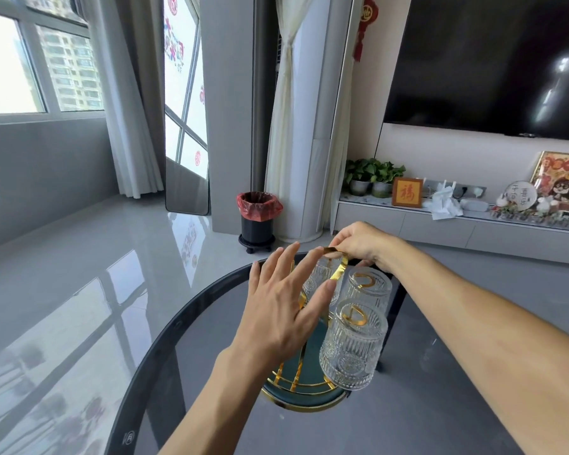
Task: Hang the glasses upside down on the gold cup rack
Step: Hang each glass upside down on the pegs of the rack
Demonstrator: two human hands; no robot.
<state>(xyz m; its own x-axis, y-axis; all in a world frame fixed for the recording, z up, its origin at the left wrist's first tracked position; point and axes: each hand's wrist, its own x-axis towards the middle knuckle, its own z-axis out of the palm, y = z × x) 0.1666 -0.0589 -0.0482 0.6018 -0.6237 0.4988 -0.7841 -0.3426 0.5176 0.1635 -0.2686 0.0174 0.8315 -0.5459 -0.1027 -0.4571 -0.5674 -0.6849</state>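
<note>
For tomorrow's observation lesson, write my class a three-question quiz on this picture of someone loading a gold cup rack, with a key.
1. True or false: the two nearest glasses on the gold cup rack hang mouth down.
2. Which hand pinches the rack's gold top handle? A) left B) right C) neither
3. Fill in: the rack's round base stands on a dark ____ table.

Key
1. True: the near glass and the one behind it both show their bottoms upward.
2. B: the right hand grips it; the left hand is spread open in front of a third glass.
3. Glass.
</note>
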